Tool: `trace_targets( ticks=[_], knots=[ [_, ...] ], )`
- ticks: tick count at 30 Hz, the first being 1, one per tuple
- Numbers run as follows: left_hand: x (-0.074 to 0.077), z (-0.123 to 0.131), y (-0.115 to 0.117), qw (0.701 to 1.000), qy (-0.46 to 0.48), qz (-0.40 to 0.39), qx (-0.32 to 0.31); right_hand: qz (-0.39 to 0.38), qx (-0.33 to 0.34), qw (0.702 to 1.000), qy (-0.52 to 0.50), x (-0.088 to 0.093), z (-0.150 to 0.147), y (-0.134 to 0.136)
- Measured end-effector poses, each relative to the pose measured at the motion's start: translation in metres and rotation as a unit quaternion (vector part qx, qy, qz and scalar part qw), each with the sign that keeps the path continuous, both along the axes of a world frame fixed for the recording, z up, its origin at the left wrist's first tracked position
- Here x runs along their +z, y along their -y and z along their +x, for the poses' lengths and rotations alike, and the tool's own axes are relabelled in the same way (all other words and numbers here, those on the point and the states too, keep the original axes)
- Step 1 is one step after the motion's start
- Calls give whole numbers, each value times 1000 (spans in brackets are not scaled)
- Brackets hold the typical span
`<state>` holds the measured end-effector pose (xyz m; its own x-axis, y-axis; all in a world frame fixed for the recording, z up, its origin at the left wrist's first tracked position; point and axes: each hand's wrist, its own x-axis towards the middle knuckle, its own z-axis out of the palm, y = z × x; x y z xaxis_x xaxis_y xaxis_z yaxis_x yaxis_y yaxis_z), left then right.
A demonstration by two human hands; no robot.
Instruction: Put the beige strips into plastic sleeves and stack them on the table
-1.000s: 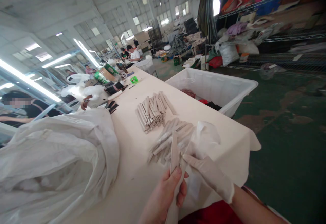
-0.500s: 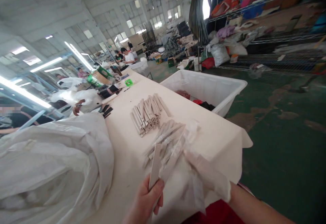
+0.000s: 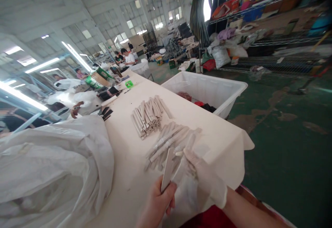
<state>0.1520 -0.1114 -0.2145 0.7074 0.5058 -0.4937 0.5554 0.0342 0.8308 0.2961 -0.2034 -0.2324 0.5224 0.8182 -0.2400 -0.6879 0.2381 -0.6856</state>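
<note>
My bare left hand (image 3: 159, 202) is closed round a flat, pale grey strip (image 3: 167, 169), thumb on top, the strip's far end pointing up and away. My right hand (image 3: 203, 176), in a white glove, has its fingers wrapped round a second pale strip (image 3: 191, 139) that looks sleeved in thin clear plastic. This strip's near end meets my left thumb. Loose clear plastic (image 3: 185, 195) hangs below the glove. Just beyond lies a loose heap of plastic-covered strips (image 3: 166, 141). Farther off is a neater pile of bare grey strips (image 3: 147, 115).
A cream-covered table (image 3: 124, 176) runs away from me. On its left bulges a large white sack (image 3: 85, 152). A white plastic tub (image 3: 220, 86) with dark and red cloth stands against the right side. Wire shelves (image 3: 259, 41) and people sitting farther back are visible.
My left hand has moved slightly right with its strip, closer to the glove. The gloved hand has drawn a little nearer, and the plastic round its strip is less spread out.
</note>
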Motion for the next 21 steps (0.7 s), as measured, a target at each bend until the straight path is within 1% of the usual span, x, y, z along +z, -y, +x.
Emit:
trace_targets(
  ticks=[3,4,6,7,8,10,11,13,14,15,16,17,19,20,21],
  knots=[
    [-2,10,1,999,-1,42,0,10,40,997,-68,-3,-17,-8],
    [-2,14,-1,998,-6,68,-4,15,47,995,-86,-4,-21,-9],
    [1,22,-7,986,-23,166,-10,12,27,993,-118,-6,-19,-9],
    [3,26,-11,972,-34,234,-11,6,-1,991,-130,-7,-13,-7],
    [6,30,-16,952,-43,304,-11,3,-26,990,-142,-9,-5,-6],
    [11,39,-26,906,-60,419,-23,15,-46,984,-173,-14,15,-3],
    [14,43,-31,888,-69,455,-29,29,-43,981,-189,-17,23,-3],
    [16,50,-37,867,-77,491,-27,50,-32,974,-219,-21,36,-2],
    [17,52,-38,864,-72,497,-14,55,-26,972,-229,-23,39,-1],
    [17,53,-36,868,-58,493,0,59,-22,971,-232,-24,40,-1],
    [17,54,-34,879,-36,475,11,65,-17,971,-231,-25,40,-2],
    [17,54,-29,897,-13,441,11,70,-12,971,-227,-25,39,-3],
    [14,54,-16,944,15,330,-16,79,-15,978,-195,-26,35,-7],
    [12,54,-9,963,19,265,-35,78,-24,984,-161,-26,33,-10],
    [10,54,-2,977,21,208,-50,73,-33,989,-123,-27,30,-13]
  ],
)
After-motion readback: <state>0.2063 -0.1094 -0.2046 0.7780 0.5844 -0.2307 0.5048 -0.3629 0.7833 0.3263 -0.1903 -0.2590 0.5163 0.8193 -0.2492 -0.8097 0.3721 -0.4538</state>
